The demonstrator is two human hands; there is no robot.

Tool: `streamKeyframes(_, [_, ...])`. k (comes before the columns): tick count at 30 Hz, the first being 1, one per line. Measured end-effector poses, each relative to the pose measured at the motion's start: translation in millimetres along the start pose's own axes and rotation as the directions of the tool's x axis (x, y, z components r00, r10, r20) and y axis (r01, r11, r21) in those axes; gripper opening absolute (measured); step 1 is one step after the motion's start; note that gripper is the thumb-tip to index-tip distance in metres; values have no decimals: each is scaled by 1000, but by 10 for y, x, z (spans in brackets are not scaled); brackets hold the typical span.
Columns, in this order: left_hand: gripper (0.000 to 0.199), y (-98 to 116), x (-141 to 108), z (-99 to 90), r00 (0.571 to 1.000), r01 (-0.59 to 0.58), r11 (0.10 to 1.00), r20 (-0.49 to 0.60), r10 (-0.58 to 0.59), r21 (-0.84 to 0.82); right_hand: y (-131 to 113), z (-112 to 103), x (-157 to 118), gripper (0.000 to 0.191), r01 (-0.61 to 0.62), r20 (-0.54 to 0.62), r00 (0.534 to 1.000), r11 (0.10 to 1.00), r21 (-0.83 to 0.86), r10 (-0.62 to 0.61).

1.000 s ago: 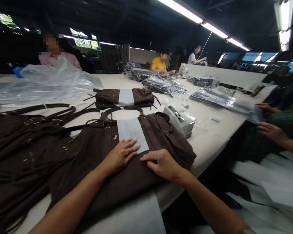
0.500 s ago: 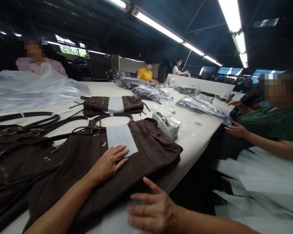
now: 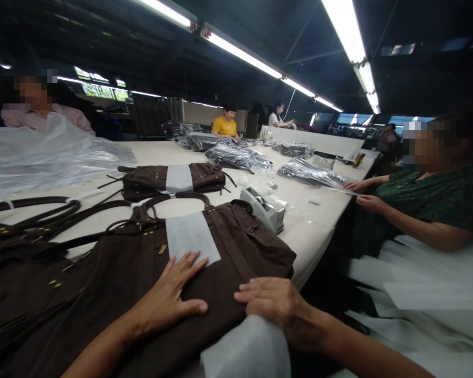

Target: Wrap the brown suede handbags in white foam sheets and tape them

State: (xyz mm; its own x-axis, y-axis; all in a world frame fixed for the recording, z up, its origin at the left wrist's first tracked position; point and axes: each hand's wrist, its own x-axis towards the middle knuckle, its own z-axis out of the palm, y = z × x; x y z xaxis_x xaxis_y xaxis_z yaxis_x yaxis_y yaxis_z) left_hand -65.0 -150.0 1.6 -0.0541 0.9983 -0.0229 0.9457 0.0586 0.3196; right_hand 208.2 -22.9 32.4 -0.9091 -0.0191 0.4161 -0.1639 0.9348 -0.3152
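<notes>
A dark brown handbag point(image 3: 130, 262) lies flat on the table before me, its looped handles pointing away. Across its upper middle rests a thin white wrapping sheet point(image 3: 191, 236). My left hand point(image 3: 177, 294) lies with fingers spread on the bag, fingertips on the sheet's near end. At the bag's near edge, my right hand point(image 3: 271, 302) is closed on another white stretch of sheet point(image 3: 252, 349), which curls up from below the edge. Whether both white parts are one strip cannot be seen. The right fingertips touch the bag's front.
Beyond the bag are a wrapped brown bag point(image 3: 177, 180) and a grey tape dispenser point(image 3: 264, 209). More brown bags point(image 3: 16, 273) lie left. Plastic-covered bags point(image 3: 236, 156) sit farther back. A co-worker point(image 3: 421, 194) handles one at right, near stacked white sheets point(image 3: 429, 310). Other people sit around.
My right hand has closed on the near white sheet and lifted it up against the bag's edge. My left hand stays on the bag, its thumb now spread wider. The view has shifted slightly right.
</notes>
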Motion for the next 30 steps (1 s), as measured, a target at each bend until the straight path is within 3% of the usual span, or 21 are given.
streamKeyframes(3, [98,6,29,144,1000,-3,998,-5,4,59,102,71,48,16,-316,123,948,922,225,294])
streamKeyframes(6, [65,-51,160,363,997,74,990,-34,-71,121,158,87,182,25,-507,187,862,798,327,471])
streamKeyframes(9, [55,-61,246,442,981,196,969,-30,-194,151,215,131,453,34,-550,258,835,717,429,487])
streamKeyframes(11, [60,2,205,358,989,146,982,-32,-143,116,277,228,648,40,-580,270,807,619,530,525])
streamKeyframes(14, [71,150,68,140,998,21,996,-49,-25,-83,395,446,872,40,-580,224,763,490,651,606])
streamKeyframes(17, [71,224,4,2,990,15,933,-128,-66,-360,484,643,1004,38,-574,169,743,488,657,647])
streamKeyframes(20, [59,151,23,-13,974,25,736,-149,-170,-676,462,788,1117,36,-555,126,712,443,704,691])
streamKeyframes(23, [48,12,51,-9,935,13,489,-163,-315,-872,333,915,1254,35,-512,161,613,232,827,774])
streamKeyframes(25, [48,-44,61,-36,870,-1,350,-173,-461,-937,234,986,1334,32,-451,173,532,104,886,829])
streamKeyframes(28, [57,-12,73,-108,789,-5,58,-39,-613,-998,133,1053,1382,28,-337,179,462,-14,941,869])
streamKeyframes(30, [66,49,79,-148,792,1,-82,51,-608,-997,108,1082,1371,25,-263,174,451,-56,963,875])
